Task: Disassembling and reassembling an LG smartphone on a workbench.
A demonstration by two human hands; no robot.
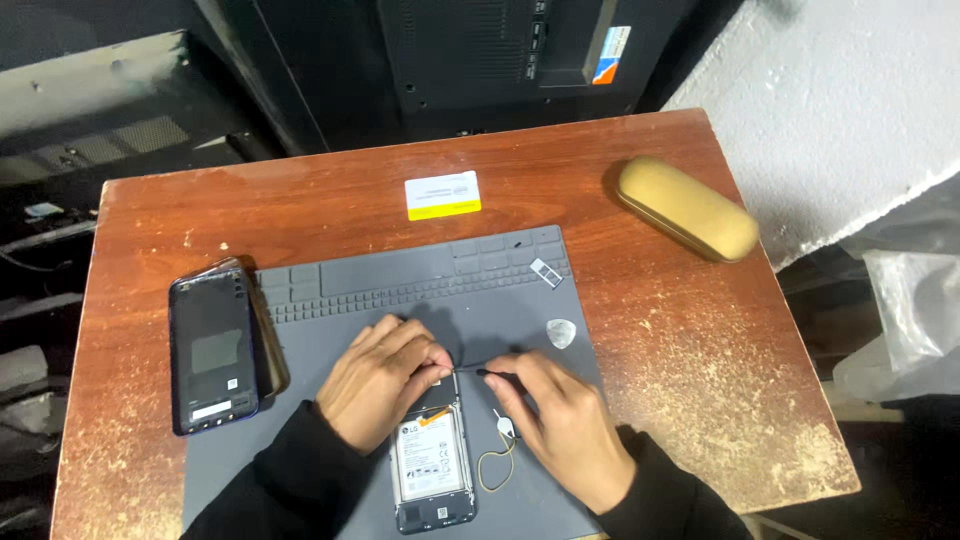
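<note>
An opened smartphone (432,465) lies back-up on the grey repair mat (400,290), its white battery exposed. My left hand (385,378) rests on the phone's top end, fingers pinched together there. My right hand (560,425) holds a thin black screwdriver (478,370) whose tip points left toward the phone's top edge, close to my left fingertips. A small white tag with a yellow loop (500,450) lies on the mat between the phone and my right hand.
The phone's dark back cover (212,350) lies at the mat's left edge. A white pick (561,333), a small chip tray (546,272), a white-and-yellow card (442,195) and a tan glasses case (686,208) sit on the wooden table (700,350).
</note>
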